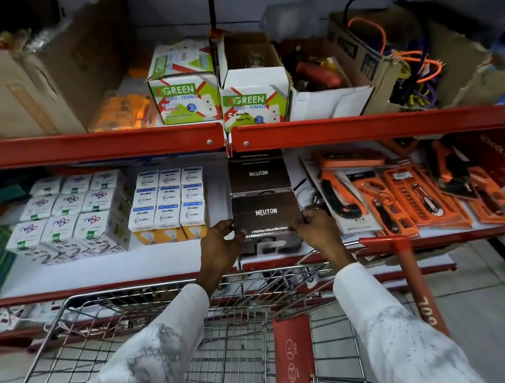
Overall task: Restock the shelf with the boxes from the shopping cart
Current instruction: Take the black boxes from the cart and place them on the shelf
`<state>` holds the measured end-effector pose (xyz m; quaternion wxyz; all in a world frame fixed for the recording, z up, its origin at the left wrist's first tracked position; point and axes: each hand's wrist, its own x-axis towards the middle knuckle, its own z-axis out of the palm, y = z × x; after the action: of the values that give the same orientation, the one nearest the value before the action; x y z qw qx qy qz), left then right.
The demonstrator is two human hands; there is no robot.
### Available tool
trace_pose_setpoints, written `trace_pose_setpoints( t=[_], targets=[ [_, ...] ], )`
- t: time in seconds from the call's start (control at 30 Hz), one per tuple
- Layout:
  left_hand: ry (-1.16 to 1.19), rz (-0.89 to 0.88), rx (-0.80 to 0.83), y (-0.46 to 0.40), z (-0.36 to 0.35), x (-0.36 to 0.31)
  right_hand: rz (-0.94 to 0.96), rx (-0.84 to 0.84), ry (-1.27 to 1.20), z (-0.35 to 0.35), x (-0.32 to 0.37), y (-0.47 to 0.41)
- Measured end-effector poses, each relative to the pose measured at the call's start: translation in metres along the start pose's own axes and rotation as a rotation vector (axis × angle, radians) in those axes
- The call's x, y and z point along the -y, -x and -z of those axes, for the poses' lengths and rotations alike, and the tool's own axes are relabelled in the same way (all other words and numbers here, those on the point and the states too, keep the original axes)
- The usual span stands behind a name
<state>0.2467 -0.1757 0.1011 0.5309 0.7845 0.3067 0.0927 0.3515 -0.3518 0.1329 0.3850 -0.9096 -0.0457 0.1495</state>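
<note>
A dark brown box marked NEUTON (266, 216) rests on the white middle shelf (167, 261), near its front edge. My left hand (220, 242) grips its left side and my right hand (316, 226) grips its right side. Right behind it sits a second brown NEUTON box (258, 175), with its lettering upside down. The wire shopping cart (239, 322) stands below my arms, against the shelf; I see no boxes in the part that shows.
White bulb boxes (168, 202) and more white boxes (70, 211) fill the shelf's left side. Orange tool packs (413, 196) lie to the right. The upper shelf holds green-and-white boxes (183, 98) and cardboard cartons. The cart's red handle (408, 274) is at my right.
</note>
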Motion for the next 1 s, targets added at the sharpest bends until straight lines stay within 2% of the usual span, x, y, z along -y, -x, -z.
trace_pose_setpoints(
  t=[0.77, 1.0],
  targets=[
    [-0.024, -0.044, -0.013, -0.014, -0.007, 0.009, 0.033, 0.013, -0.071, -0.004, -0.006, -0.007],
    [0.059, -0.006, 0.008, -0.017, -0.007, 0.01, 0.041, 0.02, -0.051, -0.004, -0.004, -0.007]
  ],
)
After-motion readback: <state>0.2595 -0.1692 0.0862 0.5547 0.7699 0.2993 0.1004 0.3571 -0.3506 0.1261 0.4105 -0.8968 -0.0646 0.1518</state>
